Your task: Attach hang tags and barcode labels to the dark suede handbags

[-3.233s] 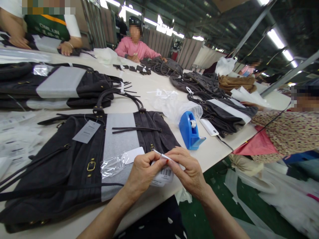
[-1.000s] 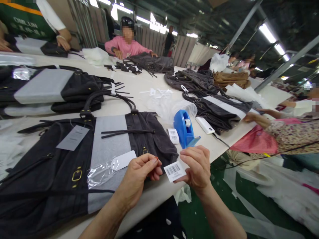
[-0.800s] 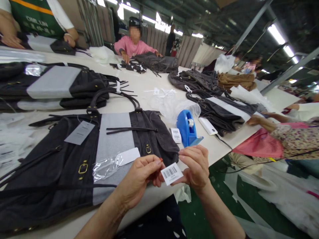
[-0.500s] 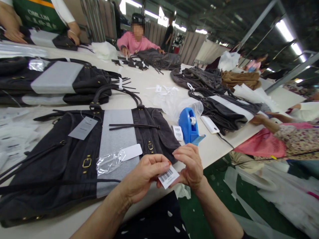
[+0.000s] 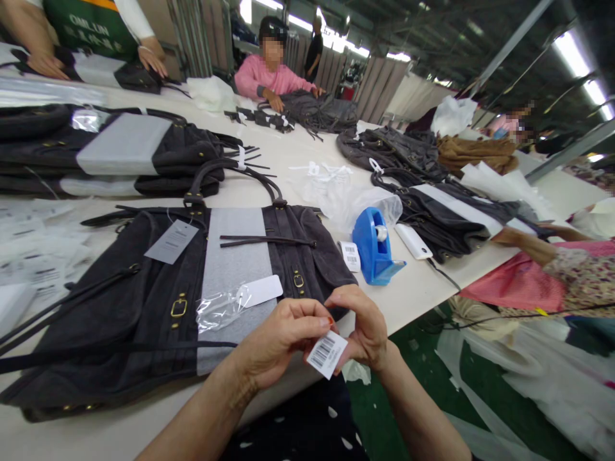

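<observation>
Between my hands is a small white barcode label (image 5: 327, 354). My left hand (image 5: 283, 339) pinches its upper left corner between thumb and fingers. My right hand (image 5: 362, 330) curls in from the other side, thumb at the label's right edge and forefinger close to my left fingertips; part of that grip is hidden. Left of my hands a dark grey handbag (image 5: 158, 307) lies flat, its middle wrapped in a pale grey sheet (image 5: 235, 256). On the bag are a grey hang tag (image 5: 172, 241) and a blank white tag (image 5: 261, 291) with a clear plastic wrapper (image 5: 221, 312).
A blue tape dispenser (image 5: 375, 246) stands beyond my right hand, between a barcode sticker sheet (image 5: 350, 256) and a white phone (image 5: 414, 242) on a cable. More dark bags (image 5: 125, 144) are stacked at the left and right. Co-workers handle bags across the table and at the right.
The label has turned and tilted slightly, dropping a little lower between my fingers. The view has shifted, so the table's contents appear further right. Across the table, the pink-sleeved co-worker's hand has moved.
</observation>
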`<state>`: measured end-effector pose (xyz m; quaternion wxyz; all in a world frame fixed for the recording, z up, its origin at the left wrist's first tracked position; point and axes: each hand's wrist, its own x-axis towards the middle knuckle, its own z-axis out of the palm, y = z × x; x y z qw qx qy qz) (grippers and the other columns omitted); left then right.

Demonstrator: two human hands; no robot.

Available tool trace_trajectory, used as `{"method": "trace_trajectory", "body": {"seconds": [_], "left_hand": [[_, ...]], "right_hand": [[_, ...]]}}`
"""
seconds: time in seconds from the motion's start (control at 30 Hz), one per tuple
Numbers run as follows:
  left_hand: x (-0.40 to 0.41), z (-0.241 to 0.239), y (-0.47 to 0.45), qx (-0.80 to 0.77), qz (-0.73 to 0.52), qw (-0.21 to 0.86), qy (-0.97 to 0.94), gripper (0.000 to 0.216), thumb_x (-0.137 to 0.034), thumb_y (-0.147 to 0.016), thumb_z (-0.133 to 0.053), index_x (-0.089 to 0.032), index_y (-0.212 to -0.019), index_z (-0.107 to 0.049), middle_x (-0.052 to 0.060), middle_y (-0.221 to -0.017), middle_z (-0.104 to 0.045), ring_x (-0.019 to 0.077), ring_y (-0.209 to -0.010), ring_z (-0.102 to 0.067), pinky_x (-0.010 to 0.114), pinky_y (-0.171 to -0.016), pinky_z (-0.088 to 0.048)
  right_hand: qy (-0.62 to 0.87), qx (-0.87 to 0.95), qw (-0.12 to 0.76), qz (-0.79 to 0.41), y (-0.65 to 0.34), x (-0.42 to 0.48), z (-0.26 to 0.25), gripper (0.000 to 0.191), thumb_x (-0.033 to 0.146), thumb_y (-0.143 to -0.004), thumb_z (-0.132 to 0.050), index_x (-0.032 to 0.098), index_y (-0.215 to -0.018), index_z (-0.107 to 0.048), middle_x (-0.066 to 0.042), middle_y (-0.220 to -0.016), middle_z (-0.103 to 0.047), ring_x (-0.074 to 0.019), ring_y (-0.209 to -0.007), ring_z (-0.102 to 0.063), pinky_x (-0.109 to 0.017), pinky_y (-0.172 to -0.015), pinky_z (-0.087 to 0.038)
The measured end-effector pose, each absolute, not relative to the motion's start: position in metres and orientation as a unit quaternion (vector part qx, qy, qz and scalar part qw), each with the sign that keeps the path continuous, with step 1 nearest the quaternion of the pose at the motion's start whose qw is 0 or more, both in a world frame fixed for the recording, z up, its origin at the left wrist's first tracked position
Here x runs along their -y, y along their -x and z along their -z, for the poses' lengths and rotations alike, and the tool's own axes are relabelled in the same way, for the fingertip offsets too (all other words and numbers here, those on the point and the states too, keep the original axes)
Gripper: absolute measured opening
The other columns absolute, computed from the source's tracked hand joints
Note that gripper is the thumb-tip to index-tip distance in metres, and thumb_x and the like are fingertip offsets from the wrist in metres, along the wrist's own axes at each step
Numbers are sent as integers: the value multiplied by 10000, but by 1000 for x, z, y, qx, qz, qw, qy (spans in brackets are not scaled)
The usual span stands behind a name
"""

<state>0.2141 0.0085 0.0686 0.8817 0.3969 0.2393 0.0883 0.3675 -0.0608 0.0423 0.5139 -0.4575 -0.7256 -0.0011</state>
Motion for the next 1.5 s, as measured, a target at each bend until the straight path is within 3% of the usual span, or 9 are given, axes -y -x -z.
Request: {"method": "trace_trajectory", "body": {"seconds": [0.13, 0.37, 0.57, 0.67, 0.77, 0.97, 1.13, 1.3, 1.5], "left_hand": [[-9, -67, -211, -222, -83, 879, -415, 220, -305, -595, -673, -102, -642, -603, -4, -515, -515, 62, -435, -422, 194, -451, -300], [-10, -65, -207, -193, -88, 883, -419, 177, -264, -603, -673, -113, -605, -581, -23, -477, -484, 55, -419, -401, 189, -435, -269], [-4, -58, -206, -313, -246, 801, -447, 207, -305, -697, -637, -133, -617, -552, -46, -496, -468, 42, -461, -378, 176, -462, -278], [-5, -53, -205, -386, -347, 733, -439, 190, -318, -726, -612, -148, -651, -572, -48, -509, -491, 48, -478, -405, 172, -469, -304], [-7, -48, -206, -423, -404, 684, -436, 164, -308, -735, -604, -158, -672, -590, -39, -551, -540, 57, -515, -456, 168, -493, -351], [-1, -39, -202, -424, -408, 633, -503, 164, -328, -775, -577, -172, -781, -628, -26, -627, -596, 81, -571, -527, 186, -541, -423], [-9, -38, -171, -467, -465, 437, -613, 384, -300, -832, -514, -220, -1207, -491, 11, -912, -652, 118, -736, -596, 253, -709, -488], [-31, -31, -138, -482, -392, 168, -766, 253, -242, -828, -502, -162, -1057, -573, 79, -1030, -613, 195, -936, -569, 337, -859, -459], [-41, -19, -136, -446, -198, 117, -865, 480, -209, -739, -611, -136, -1186, -453, 145, -1192, -531, 303, -1141, -438, 451, -923, -396]], "right_hand": [[487, 692, 517, -128, -363, 64, -42, 647, 689, -678, -551, 234, -1136, -509, -41, -873, -582, -186, -771, -575, -308, -701, -478], [487, 655, 513, -266, -358, 65, -39, 674, 655, -637, -626, 284, -1187, -505, -22, -959, -573, -183, -841, -565, -290, -782, -466], [468, 514, 583, -421, -354, 66, -33, 649, 514, -657, -724, 271, -1210, -485, -50, -1037, -581, -197, -889, -562, -328, -792, -463], [458, 406, 657, -439, -348, 66, -36, 460, 425, -719, -695, 251, -1118, -548, -55, -1003, -607, -173, -833, -590, -276, -684, -481], [510, 317, 675, -429, -338, 66, -39, 208, 309, -753, -681, 215, -927, -618, -22, -811, -641, -109, -658, -591, -185, -529, -442], [562, 288, 638, -440, -319, 60, -40, 181, 303, -721, -712, 169, -777, -605, 18, -548, -591, -75, -482, -521, -151, -428, -385], [590, 299, 626, -413, -330, 46, -49, 201, 317, -719, -705, 162, -776, -590, 37, -525, -557, -62, -462, -482, -151, -424, -379], [594, 388, 524, -471, -338, 13, -64, 226, 353, -714, -673, 160, -738, -557, 49, -512, -523, -65, -451, -459, -162, -411, -354], [615, 473, 370, -511, -326, -24, -55, 209, 344, -686, -621, 163, -675, -517, 60, -516, -489, -63, -430, -455, -165, -392, -337]]}}
